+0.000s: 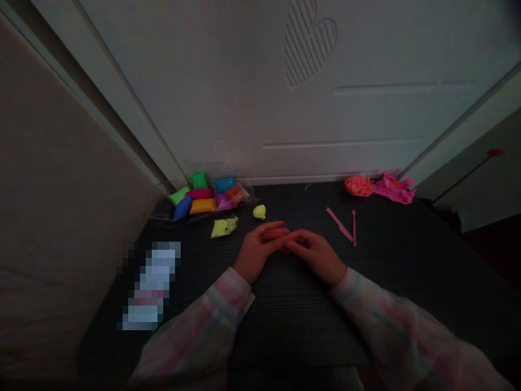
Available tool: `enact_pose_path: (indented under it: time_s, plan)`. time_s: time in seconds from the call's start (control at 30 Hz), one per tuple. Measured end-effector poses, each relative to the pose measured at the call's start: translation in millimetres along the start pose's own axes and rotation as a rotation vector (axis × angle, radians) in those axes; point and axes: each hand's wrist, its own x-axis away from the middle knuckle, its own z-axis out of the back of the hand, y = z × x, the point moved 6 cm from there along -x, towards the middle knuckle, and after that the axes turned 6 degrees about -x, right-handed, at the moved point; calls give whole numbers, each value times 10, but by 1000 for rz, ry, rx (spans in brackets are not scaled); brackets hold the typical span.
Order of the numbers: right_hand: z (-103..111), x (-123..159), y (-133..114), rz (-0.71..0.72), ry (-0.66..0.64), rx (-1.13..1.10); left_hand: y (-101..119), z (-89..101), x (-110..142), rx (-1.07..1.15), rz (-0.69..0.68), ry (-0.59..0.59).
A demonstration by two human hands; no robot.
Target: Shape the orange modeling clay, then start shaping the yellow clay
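Observation:
Over the middle of the dark table, my left hand (256, 247) and my right hand (315, 250) meet at the fingertips. Between them is a small piece of pinkish-red clay (277, 233), mostly covered by the fingers. My left fingers curl around it, while the right fingers pinch at its right side. Just beyond my left hand sit a yellow lump of clay (259, 212) and a yellow packet (224, 227) with dark print. Two thin pink clay tools (340, 224) lie to the right of my right hand, their lower ends close together.
A clear bag (163, 214) with several coloured clay packs lies at the back left. At the back right are a ruffled coral-coloured clay piece (359, 185) and a crumpled pink piece (394, 188). A pixelated phone-like rectangle (152, 285) rests at left. A white panel (244, 98) stands behind.

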Motion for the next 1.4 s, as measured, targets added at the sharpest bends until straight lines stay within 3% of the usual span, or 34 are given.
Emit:
enact_pose_path:
  time_s: [0.1,0.23,0.4,0.7,0.87,1.03,1.17,1.3,1.4]
  plan:
    - [58,-18,-12,61,69,-29,-15,-21,-5,44,-4,-31]
    - [100,-38,27,104,113,-51,3,8,-20,-67,-30,-5]
    - [26,5,7,161,68,169,-13,33,-39,-77,-28,23]
    - [-100,-6,-170,541,144,806,-75,-146,-156,481,163,-21]
    - [-111,-34,-222,600,237,1006,-113,-261,-208,625,221,-3]
    - [-109,21,-299,652,259,964,-123,-225,-231,536,153,55]
    - [-12,124,-372,768,376,859,-81,-127,-226,403,92,83]
    - [76,117,-363,792,449,766,-63,-144,-199,207,67,52]
    - [88,70,-342,788,467,696,-73,-214,-191,230,67,16]
